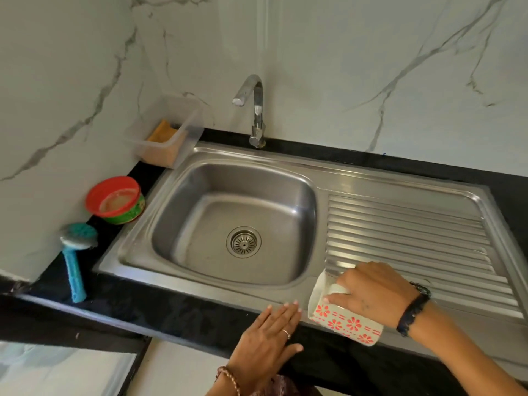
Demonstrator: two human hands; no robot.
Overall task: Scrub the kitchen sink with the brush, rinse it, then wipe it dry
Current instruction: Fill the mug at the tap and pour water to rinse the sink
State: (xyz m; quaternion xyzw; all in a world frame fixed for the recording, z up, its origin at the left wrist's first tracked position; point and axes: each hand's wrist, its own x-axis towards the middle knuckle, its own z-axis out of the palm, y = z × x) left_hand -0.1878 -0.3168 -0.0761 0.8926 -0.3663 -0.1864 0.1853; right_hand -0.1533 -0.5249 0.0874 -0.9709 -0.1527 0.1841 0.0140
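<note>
Two hands: both at the near edge of a steel kitchen sink (177, 178) set in a black counter (160, 307).
Right hand: the right hand (371, 290) presses a cloth (347, 321) onto the near corner of the ribbed draining board (414, 232); its fingers are curled over the bunched white top of the cloth, gripping it.
Cloth: white with rows of red flowers and dashes, partly folded, lying across the sink's front rim just right of the basin.
Left hand: the left hand (268, 338) rests flat on the counter's front edge, fingers straight and close together, thumb held out to the side, holding nothing; a ring shows on one finger.
Wrists: a dark bead bracelet (414, 310) on the right, a braided band (228, 378) on the left.
Brush: a blue-handled brush (75, 252) lies on the counter left of the sink, head towards the wall, well apart from both hands.
Basin: bare steel, with a round drain strainer (243, 241) in its floor.
Tap: a chrome tap (254, 107) stands behind the basin, spout turned left; no water shows.
Left counter: a red-rimmed tub (114, 200) with a pale paste inside sits between the brush and a clear plastic box (168, 130) that holds an orange sponge (163, 131).
Writing: print on the tub's green side is too blurred to read; no other label is legible.
Backdrop: white wall (371, 67) with grey marble veins.
</note>
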